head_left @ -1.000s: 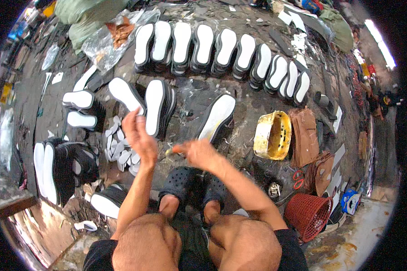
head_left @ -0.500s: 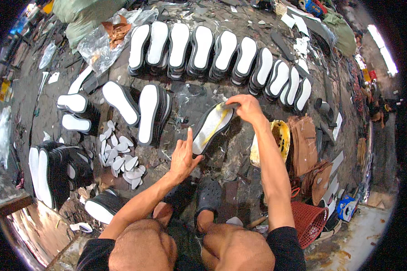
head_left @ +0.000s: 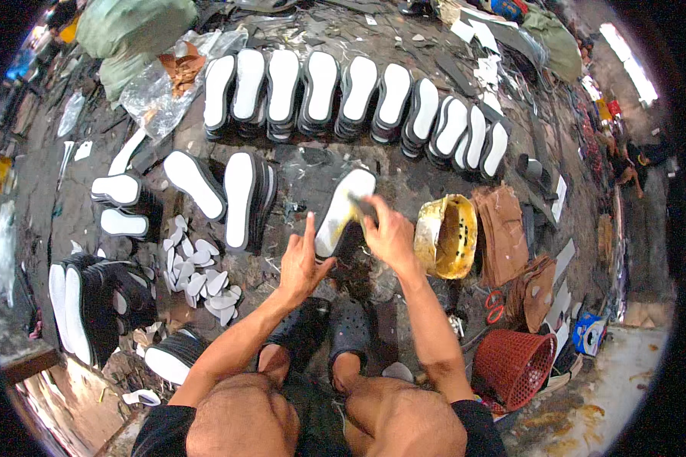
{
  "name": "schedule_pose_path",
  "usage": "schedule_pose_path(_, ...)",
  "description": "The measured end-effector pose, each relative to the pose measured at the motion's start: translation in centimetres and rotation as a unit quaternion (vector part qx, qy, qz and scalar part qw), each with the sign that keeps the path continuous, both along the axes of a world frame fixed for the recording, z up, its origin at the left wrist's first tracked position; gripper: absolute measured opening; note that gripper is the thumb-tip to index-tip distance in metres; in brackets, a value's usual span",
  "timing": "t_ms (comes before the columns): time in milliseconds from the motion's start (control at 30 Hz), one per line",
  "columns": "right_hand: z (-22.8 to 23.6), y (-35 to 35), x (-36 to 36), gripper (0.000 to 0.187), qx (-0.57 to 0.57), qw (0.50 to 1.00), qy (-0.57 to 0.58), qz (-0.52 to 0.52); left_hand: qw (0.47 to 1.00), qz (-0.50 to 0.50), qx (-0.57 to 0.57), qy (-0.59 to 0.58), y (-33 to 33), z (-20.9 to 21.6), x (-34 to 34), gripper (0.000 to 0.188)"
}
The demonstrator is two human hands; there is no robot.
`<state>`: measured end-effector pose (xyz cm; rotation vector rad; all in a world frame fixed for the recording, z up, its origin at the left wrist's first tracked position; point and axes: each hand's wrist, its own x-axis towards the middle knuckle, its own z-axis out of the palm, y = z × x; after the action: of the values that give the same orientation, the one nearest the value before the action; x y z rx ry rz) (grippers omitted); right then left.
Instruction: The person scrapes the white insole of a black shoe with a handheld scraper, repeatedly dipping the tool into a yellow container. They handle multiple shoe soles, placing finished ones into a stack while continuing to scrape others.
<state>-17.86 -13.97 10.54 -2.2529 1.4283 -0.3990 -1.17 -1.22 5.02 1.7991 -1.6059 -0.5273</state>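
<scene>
where the floor is strewn with work, stacked soles (head_left: 91, 305) and small white cut-outs (head_left: 198, 270) lie at the far left. left hand (head_left: 301, 263): fingers together and extended, thumb raised, steadying the lower edge of the white shoe sole (head_left: 341, 209), which lies tilted on dark soles just ahead of the feet. right hand (head_left: 389, 232): fingers curled around a dark tool, probably a brush, its tip on the sole. judged light, flexible and slightly tacky; best held by the rim. further right: yellow glue tin (head_left: 446, 236), red basket (head_left: 514, 365).
</scene>
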Motion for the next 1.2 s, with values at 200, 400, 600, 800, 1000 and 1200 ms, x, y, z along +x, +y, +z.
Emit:
schedule_pose_path(200,-4.7,1.5,1.4,0.038,-0.061,0.989,-0.027,-0.134,1.000,0.024,0.010,-0.003,-0.6,-1.5,-0.1,0.117)
schedule_pose_path(400,-1.5,-7.8,1.7,0.032,-0.038,0.996,0.084,0.000,0.998,0.022,0.017,0.048,-0.8,-1.4,-1.3,0.112)
schedule_pose_path(600,-3.3,0.9,2.2,0.028,-0.014,0.986,-0.040,0.158,0.988,0.031,-0.023,0.148,1.9,-2.7,0.5,0.096)
schedule_pose_path(800,-2.3,8.9,0.8,0.034,-0.030,0.974,0.039,0.221,0.960,0.207,-0.138,0.128,2.8,-1.7,3.3,0.049)
schedule_pose_path(1000,9.4,8.0,-3.3,0.023,0.022,0.969,-0.245,-0.015,0.989,0.118,-0.040,0.076,1.8,-1.4,4.0,0.087)
schedule_pose_path(1200,8.9,4.6,-7.5,0.026,-0.095,0.940,-0.284,-0.167,0.993,0.017,0.091,0.078,-3.2,0.2,0.0,0.127)
